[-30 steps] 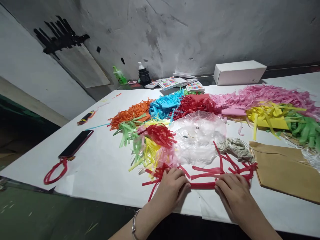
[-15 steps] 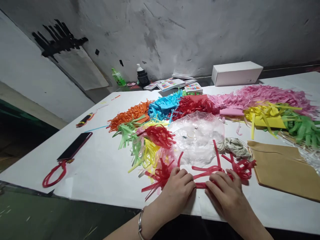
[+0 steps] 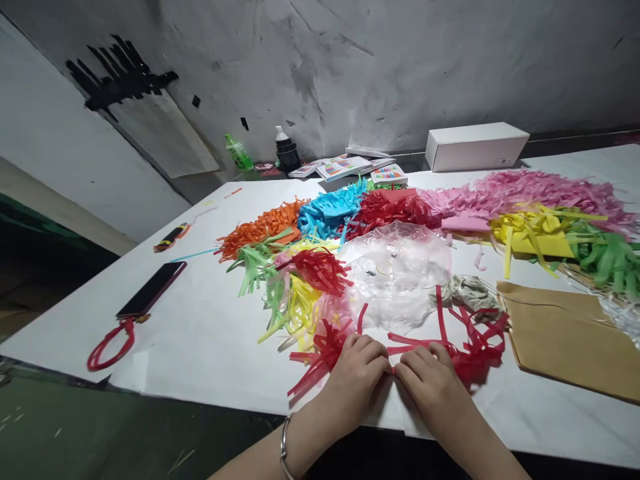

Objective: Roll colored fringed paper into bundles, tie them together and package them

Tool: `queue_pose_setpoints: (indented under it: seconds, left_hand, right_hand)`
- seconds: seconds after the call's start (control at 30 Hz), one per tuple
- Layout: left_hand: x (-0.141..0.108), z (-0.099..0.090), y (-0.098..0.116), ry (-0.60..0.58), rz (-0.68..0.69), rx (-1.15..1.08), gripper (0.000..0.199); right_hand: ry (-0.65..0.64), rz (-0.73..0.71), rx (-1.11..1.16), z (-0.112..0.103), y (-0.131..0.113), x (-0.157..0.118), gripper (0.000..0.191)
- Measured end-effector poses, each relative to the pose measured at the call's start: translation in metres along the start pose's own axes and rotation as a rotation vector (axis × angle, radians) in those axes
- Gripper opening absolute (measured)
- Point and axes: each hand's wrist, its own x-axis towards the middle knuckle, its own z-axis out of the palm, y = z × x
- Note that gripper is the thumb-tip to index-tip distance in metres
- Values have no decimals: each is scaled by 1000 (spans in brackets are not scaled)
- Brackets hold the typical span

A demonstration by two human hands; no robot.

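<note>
Close to the table's front edge, my left hand (image 3: 357, 373) and my right hand (image 3: 430, 380) sit side by side, fingers curled and closed on a red paper tassel. Its fringed strips (image 3: 327, 353) spread out beyond my left hand, and more red strips (image 3: 477, 347) fan out past my right. Only a short stretch of the twisted middle shows between my fingertips. Just behind lies a clear plastic bag (image 3: 400, 273). Another red fringe bundle (image 3: 323, 270) rests on yellow (image 3: 303, 300), green and pink fringe to the left.
Orange (image 3: 265, 227), blue (image 3: 333, 210), red and pink fringe piles (image 3: 545, 193) line the back. A brown paper envelope (image 3: 575, 333) and a cord bundle (image 3: 470, 293) lie right. At left is a phone (image 3: 153, 290) with a red strap. A white box (image 3: 477, 147) stands by the wall.
My right hand has moved left, closer to my left hand, and the gap along the red paper has shrunk. The red strips on the right have shifted with it.
</note>
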Motion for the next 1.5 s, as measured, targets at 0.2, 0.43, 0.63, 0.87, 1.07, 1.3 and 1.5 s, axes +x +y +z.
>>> queue_pose_setpoints:
  seconds: [0.2, 0.43, 0.63, 0.87, 1.07, 1.3, 1.5]
  left_hand:
    - [0, -6, -3, -61, -52, -78, 10]
    - [2, -12, 9, -98, -125, -25, 13]
    - [20, -21, 20, -246, -231, 129, 12]
    - [19, -24, 17, -342, 14, 314, 10]
    - [22, -13, 18, -399, 95, 219, 17]
    - [32, -15, 3, -343, -178, -180, 14]
    - [29, -25, 9, -351, -350, -648, 44]
  right_hand:
    - [-27, -41, -9, -7, 14, -11, 31]
    - [-37, 103, 52, -29, 29, -29, 26]
    - [-46, 192, 16, -29, 21, -21, 18]
    - [31, 220, 55, -21, 20, -30, 22]
    - [-16, 104, 33, -16, 11, -21, 20]
    - [23, -60, -88, -8, 10, -5, 29]
    - [172, -242, -57, -40, 8, 8, 21]
